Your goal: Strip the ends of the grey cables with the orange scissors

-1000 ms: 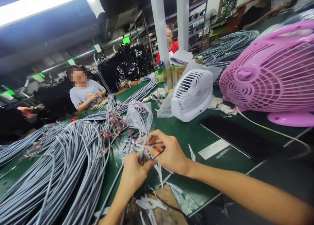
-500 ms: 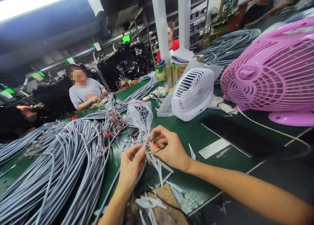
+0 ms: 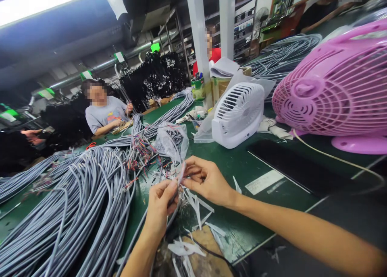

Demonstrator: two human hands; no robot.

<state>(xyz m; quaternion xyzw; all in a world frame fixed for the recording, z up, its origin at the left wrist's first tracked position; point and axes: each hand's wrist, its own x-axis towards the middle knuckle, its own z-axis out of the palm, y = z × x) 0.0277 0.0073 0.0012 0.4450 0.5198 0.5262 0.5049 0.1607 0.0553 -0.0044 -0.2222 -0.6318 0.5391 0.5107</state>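
My left hand (image 3: pixel 162 198) pinches a grey cable (image 3: pixel 182 173) near its end, thumb on top. The cable's end points up and away from me, and its lower length runs down behind the left wrist. My right hand (image 3: pixel 210 180) is closed at the same end from the right, its fingertips pressed on the cable; anything else inside its curled fingers is hidden. Just beyond the hands lies a clear plastic bag (image 3: pixel 172 142) of small dark pieces. Thin strips of white scrap (image 3: pixel 196 208) lie below the hands.
Large bundles of grey cable (image 3: pixel 69 212) cover the left of the green table (image 3: pixel 232 232). A white fan (image 3: pixel 238 116), a pink fan (image 3: pixel 329 87) and a dark flat panel (image 3: pixel 296 168) stand or lie to the right. A co-worker (image 3: pixel 105 112) sits across the table.
The right fingers have closed further around the cable end; the dark and orange bits seen in that hand no longer show. More of the cable end now leans up to the right.
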